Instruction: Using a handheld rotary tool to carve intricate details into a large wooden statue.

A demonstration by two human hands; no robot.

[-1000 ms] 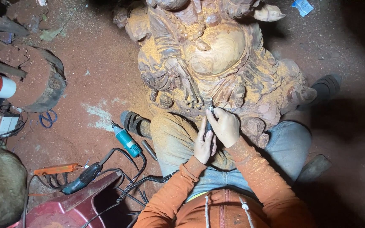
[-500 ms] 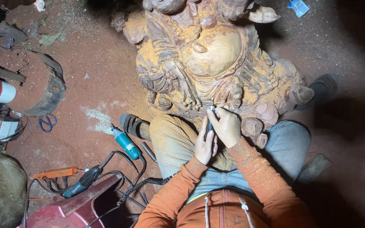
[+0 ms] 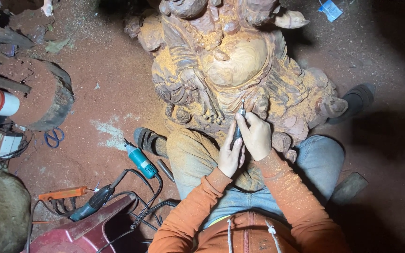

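I see my right hand (image 3: 258, 136) grasping the rotary tool (image 3: 238, 126); my left hand (image 3: 230, 154) clasps its lower shaft. Its long axis points away from me, tip touching the wooden carving (image 3: 230, 65).

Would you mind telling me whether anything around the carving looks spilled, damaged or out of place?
Reddish sawdust coats the floor and the wooden carving, and a pale patch lies beside it. Power tools lie loose on the ground with tangled cables. Both hands hold a thin rotary tool.

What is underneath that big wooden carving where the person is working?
The wooden carving rests over the person's lap, on dusty trousers. Both hands, left hand and right hand, grip a thin rotary tool against it. The carving hides whatever supports it below.
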